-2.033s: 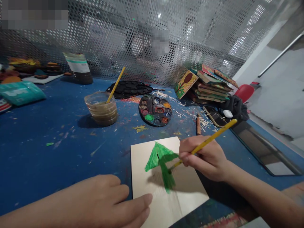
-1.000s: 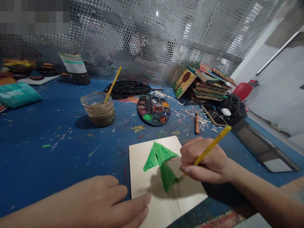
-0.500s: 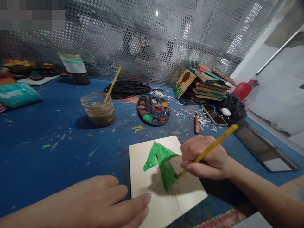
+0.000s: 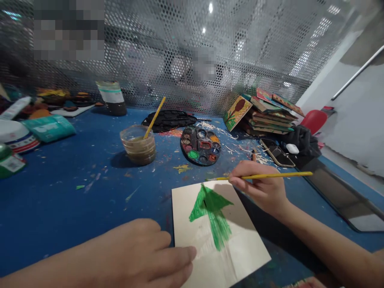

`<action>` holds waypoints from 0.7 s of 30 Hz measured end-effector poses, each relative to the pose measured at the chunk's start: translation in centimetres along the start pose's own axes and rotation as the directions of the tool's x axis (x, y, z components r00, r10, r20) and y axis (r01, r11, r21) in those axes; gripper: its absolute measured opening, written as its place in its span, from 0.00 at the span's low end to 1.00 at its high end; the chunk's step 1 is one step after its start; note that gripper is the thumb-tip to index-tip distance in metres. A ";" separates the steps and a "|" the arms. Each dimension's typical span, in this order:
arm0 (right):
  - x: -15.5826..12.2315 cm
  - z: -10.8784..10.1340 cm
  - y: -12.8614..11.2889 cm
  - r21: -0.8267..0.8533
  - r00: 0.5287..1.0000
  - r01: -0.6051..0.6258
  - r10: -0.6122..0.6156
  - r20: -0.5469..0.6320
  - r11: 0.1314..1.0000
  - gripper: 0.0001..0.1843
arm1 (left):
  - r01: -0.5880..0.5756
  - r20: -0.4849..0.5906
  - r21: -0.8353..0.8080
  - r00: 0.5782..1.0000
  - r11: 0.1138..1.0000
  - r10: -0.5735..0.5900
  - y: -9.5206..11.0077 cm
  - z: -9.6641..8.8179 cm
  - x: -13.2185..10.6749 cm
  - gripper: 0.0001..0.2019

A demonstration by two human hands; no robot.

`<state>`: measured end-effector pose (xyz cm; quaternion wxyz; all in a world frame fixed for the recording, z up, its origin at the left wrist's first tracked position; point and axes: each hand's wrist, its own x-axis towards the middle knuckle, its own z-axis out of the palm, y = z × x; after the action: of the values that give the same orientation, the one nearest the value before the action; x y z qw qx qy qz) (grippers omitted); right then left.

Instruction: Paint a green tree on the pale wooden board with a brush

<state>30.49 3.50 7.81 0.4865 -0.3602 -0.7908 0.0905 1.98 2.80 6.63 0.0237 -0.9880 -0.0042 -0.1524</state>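
Note:
A pale board (image 4: pixel 240 244) with a green painted arrow-like tree (image 4: pixel 211 214) lies on the blue table (image 4: pixel 60 200). My left hand (image 4: pixel 144 256) rests flat at the board's near left corner, fingers pressing its edge. My right hand (image 4: pixel 261 186) hovers just above the board's far right edge and grips a yellow paintbrush (image 4: pixel 270 176), held almost level with its tip pointing left, off the painted shape. A round paint palette (image 4: pixel 201 146) sits just beyond the board.
A plastic cup of brown water (image 4: pixel 138 146) holds a second brush (image 4: pixel 154 117). A black tray (image 4: pixel 169 119), a stack of painted boards (image 4: pixel 264 112), a phone (image 4: pixel 277 153), wood shavings and tubs at far left ring the work spot. A perforated metal wall (image 4: pixel 180 48) stands behind.
My right hand lifted the brush off the green shape and swung it up and away, now level above the board's far edge. The view shifted slightly; my left hand stayed put.

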 end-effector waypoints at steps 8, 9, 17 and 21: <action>-0.2 0.8 2.0 0.135 0.945 -0.297 0.311 -0.101 0.945 0.09 | -0.043 0.093 0.073 0.995 0.996 0.036 -0.9 -1.7 0.8 0.18; -0.3 0.9 2.4 0.146 0.941 -0.316 0.329 -0.079 0.938 0.11 | -0.050 0.099 0.079 0.994 0.996 0.042 -0.8 -1.7 0.8 0.19; -0.3 1.3 4.5 -0.085 0.928 -0.343 0.351 0.127 0.936 0.16 | -0.064 0.099 0.097 0.994 0.993 0.054 -0.5 -1.5 0.7 0.22; -0.3 1.7 4.9 -0.026 0.929 -0.363 0.364 0.069 0.931 0.14 | -0.050 0.053 0.091 0.998 0.995 0.046 -0.4 -1.4 0.7 0.20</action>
<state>31.53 7.20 4.26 0.4299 -0.5001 -0.7281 0.1870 2.18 3.15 8.19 0.0729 -0.9893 0.0119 -0.1261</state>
